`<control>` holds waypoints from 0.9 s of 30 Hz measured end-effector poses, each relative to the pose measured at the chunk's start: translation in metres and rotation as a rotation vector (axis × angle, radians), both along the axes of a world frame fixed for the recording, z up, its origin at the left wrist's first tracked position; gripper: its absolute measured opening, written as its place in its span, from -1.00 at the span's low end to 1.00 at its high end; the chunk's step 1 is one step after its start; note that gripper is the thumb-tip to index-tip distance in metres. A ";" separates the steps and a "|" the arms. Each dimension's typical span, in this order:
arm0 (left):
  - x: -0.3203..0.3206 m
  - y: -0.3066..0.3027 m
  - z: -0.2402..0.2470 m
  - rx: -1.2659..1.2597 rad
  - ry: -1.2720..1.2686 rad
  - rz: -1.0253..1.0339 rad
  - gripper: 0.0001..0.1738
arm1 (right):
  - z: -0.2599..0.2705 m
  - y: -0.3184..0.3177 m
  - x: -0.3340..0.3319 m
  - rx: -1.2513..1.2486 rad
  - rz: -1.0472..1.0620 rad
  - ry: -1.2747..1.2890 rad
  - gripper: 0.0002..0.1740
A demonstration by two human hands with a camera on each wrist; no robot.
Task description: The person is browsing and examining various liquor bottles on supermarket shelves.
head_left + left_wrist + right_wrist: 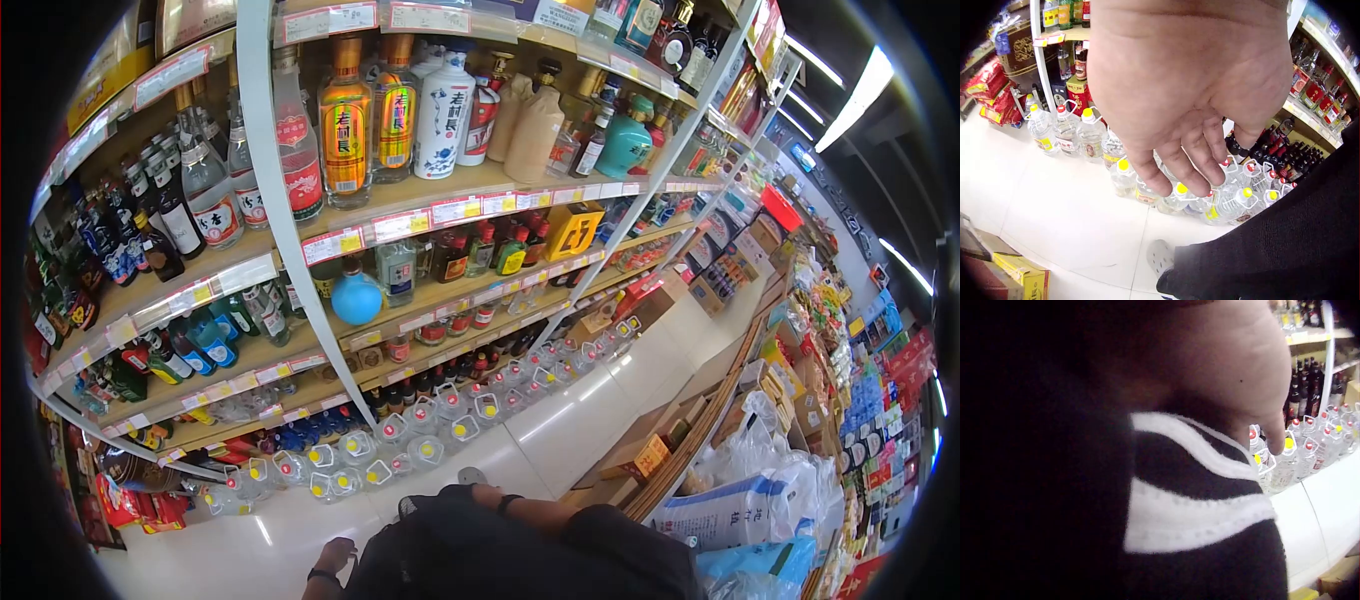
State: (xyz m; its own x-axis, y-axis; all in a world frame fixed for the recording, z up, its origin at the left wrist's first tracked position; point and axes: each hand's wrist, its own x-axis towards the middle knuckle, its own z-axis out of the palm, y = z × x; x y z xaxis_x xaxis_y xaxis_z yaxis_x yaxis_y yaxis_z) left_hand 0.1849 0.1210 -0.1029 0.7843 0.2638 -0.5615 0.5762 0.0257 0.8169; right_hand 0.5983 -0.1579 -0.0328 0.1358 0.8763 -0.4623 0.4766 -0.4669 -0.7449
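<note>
My left hand point(338, 555) hangs low beside the dark clothing in the head view. Seen from the left wrist, its palm faces the camera, the fingers point(1194, 164) loosely bent and holding nothing. Beyond it on the floor stand clear plastic jugs point(1091, 136) with yellow and red caps. My right hand point(488, 495) is close in front of the body. In the right wrist view it hangs against dark trousers point(1210, 550) with white stripes; one straight digit point(1275, 434) points down and the other fingers are hidden.
Shelves point(400, 222) of liquor bottles rise at the left and front, with a blue balloon-like ball point(357, 297) on one. Jugs line their foot along the tiled floor point(570, 410). Cartons point(650, 450) and plastic-wrapped packs point(735, 510) stand at the right.
</note>
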 end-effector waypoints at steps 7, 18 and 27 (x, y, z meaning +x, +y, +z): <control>-0.012 -0.012 0.019 0.337 -0.015 -0.192 -0.83 | 0.016 -0.029 0.021 -0.125 -0.096 0.100 -0.52; -0.039 -0.016 0.010 0.569 0.142 -0.412 -0.86 | 0.100 -0.047 0.017 -0.073 -0.091 0.281 -0.30; -0.027 -0.003 0.017 0.656 -0.022 -0.416 -0.76 | 0.109 -0.034 0.033 0.069 0.125 0.299 -0.24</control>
